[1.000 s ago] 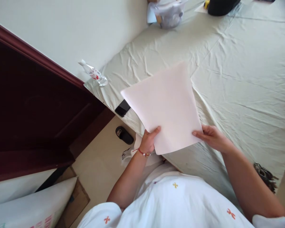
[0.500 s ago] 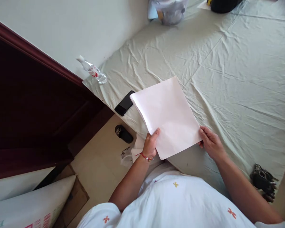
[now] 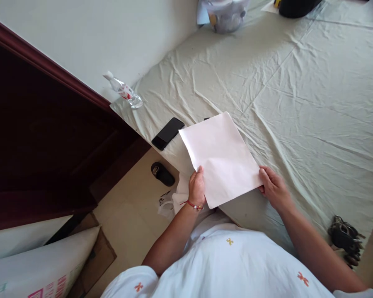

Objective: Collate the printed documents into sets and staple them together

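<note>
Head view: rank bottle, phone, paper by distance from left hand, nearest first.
1. Paper: at the left hand, touching it.
2. Phone: lying just past the paper's left corner.
3. Bottle: standing farther off to the left, by the wall.

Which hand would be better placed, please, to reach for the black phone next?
Probably the left hand: it touches the edge of the paper nearer the phone, while the right hand holds the farther corner.

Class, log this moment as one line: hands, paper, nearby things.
left hand: holds paper, left edge | right hand: holds paper, right corner | phone: on cloth, beside paper | bottle: upright on cloth
</note>
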Available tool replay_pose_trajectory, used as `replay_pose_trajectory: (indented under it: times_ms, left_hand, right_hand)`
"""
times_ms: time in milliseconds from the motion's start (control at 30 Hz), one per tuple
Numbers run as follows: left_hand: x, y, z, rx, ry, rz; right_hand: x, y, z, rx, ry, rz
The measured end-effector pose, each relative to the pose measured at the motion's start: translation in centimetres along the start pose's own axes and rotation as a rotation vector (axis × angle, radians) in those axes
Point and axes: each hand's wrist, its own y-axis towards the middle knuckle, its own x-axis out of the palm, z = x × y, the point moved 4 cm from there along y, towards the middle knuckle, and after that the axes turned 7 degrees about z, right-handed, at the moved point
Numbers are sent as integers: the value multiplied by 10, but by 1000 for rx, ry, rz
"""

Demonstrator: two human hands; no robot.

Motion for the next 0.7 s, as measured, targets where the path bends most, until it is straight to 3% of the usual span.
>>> replay_pose_trajectory:
  times_ms: [233, 400, 533, 633, 700]
  left_hand:
    - [5, -3, 6, -146, -82, -55]
    - [3, 1, 11, -226, -70, -43]
    - [3, -4, 13, -140, -51, -34]
    - [5, -15, 9, -109, -4, -132]
    - [6, -22, 6, -121, 31, -228]
  right_hand:
    - [-6, -11, -5, -23, 64, 46]
    - [-19, -22, 0, -56, -30, -27]
    - [-29, -21, -3, -140, -246, -29]
    - [-30, -11, -11, -187, -336, -2]
    - [-27, -4, -19, -144, -226, -28]
